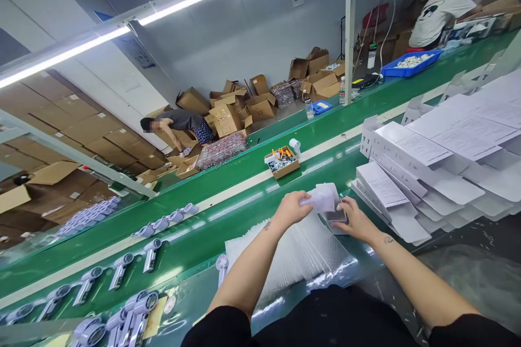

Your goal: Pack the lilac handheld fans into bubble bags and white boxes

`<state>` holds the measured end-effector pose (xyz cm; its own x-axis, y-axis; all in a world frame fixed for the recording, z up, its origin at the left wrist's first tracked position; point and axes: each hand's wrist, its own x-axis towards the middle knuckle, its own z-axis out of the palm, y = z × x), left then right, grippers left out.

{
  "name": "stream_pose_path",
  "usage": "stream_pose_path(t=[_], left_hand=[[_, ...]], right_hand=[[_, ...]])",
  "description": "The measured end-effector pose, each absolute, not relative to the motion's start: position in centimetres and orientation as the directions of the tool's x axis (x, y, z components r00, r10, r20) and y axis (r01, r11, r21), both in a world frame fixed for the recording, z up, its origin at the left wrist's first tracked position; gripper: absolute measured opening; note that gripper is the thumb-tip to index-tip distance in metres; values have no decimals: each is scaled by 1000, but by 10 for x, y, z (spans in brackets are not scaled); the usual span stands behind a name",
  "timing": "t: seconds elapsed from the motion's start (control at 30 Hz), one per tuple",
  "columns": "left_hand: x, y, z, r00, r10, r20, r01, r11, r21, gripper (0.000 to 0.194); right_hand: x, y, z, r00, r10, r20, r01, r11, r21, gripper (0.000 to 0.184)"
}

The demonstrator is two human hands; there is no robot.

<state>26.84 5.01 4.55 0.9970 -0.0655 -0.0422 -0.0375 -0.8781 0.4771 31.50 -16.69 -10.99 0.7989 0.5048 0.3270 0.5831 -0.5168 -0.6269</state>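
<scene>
My left hand (pixel 292 209) is closed on one end of a pale lilac item in bubble wrap (pixel 321 199), which looks like a wrapped handheld fan. My right hand (pixel 355 219) grips a white carton (pixel 337 223) by its side, with the thumb at its upper edge. The wrapped item lies across the carton's mouth; how far inside it is I cannot tell. Below both hands spreads a fanned stack of bubble-wrap bags (pixel 293 255). Beside my left forearm lies an unwrapped lilac handheld fan (pixel 222 267).
Flattened white cartons (pixel 431 157) are piled at right. Handheld fans (pixel 122 271) line the green belt (pixel 211 203) at left. A small cardboard box (pixel 285 165) of tools stands beyond my hands, with a blue tray (pixel 411 64) farther right. Co-workers are in the background, one bending over boxes.
</scene>
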Motion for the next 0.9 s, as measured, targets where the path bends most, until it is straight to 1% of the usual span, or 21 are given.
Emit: stream_pose_path(t=[0.07, 0.13, 0.2, 0.23, 0.33, 0.37, 0.4, 0.43, 0.47, 0.5, 0.57, 0.6, 0.63, 0.67, 0.7, 0.77, 0.8, 0.87, 0.9], left_hand=[[270, 38, 53, 983, -154, -100, -114, -939, 324, 29], [275, 17, 57, 960, -243, -137, -218, -961, 173, 31], [290, -4, 60, 944, -259, -206, -247, -965, 85, 34], [301, -13, 63, 933, -244, -266, -231, -970, 79, 34], [333, -28, 69, 821, -178, -542, -120, -983, 140, 27], [340, -30, 68, 778, -150, -610, -77, -986, 144, 25], [342, -31, 66, 758, -126, -640, -47, -989, 138, 24], [341, -33, 61, 771, -103, -628, -31, -992, 125, 25], [336, -35, 55, 816, -93, -571, -34, -993, 113, 28], [327, -37, 46, 875, -104, -473, -59, -992, 110, 31], [305, -40, 27, 955, -184, -232, -161, -980, 117, 36], [293, -41, 16, 961, -243, -131, -229, -967, 116, 37], [283, -41, 5, 949, -309, -67, -301, -948, 106, 36], [276, -41, -4, 931, -363, -39, -359, -929, 88, 35], [271, -40, -13, 918, -394, -41, -390, -918, 67, 34], [270, -37, -21, 918, -385, -92, -384, -923, 36, 35], [272, -35, -20, 921, -367, -129, -365, -930, 39, 34], [274, -29, -7, 927, -344, -147, -332, -938, 102, 31], [272, -25, 3, 938, -330, -109, -312, -937, 154, 30]], right_hand=[[319, -167, -120, 763, 523, 380, 629, -465, -623, 48], [325, -168, -128, 743, 523, 419, 652, -421, -631, 50], [331, -170, -134, 755, 488, 438, 640, -404, -654, 52], [333, -172, -136, 763, 474, 440, 632, -401, -663, 54], [331, -177, -142, 748, 481, 457, 647, -374, -664, 57], [328, -177, -143, 736, 491, 466, 659, -361, -660, 57], [324, -178, -144, 728, 495, 475, 667, -350, -658, 56], [321, -178, -145, 726, 493, 479, 668, -344, -660, 56], [318, -178, -145, 732, 483, 481, 664, -343, -665, 57], [316, -177, -145, 741, 468, 482, 656, -345, -672, 58], [314, -178, -145, 758, 439, 483, 638, -346, -688, 61], [313, -179, -145, 764, 434, 478, 631, -346, -694, 62], [312, -179, -145, 768, 436, 468, 624, -350, -698, 63], [311, -180, -144, 772, 446, 453, 618, -359, -700, 62], [310, -181, -143, 778, 458, 430, 608, -375, -700, 61], [308, -181, -140, 796, 479, 371, 579, -422, -698, 60], [307, -179, -136, 806, 485, 340, 562, -447, -696, 61], [312, -174, -126, 826, 492, 274, 524, -492, -696, 62], [317, -169, -118, 837, 491, 243, 501, -510, -699, 63]])
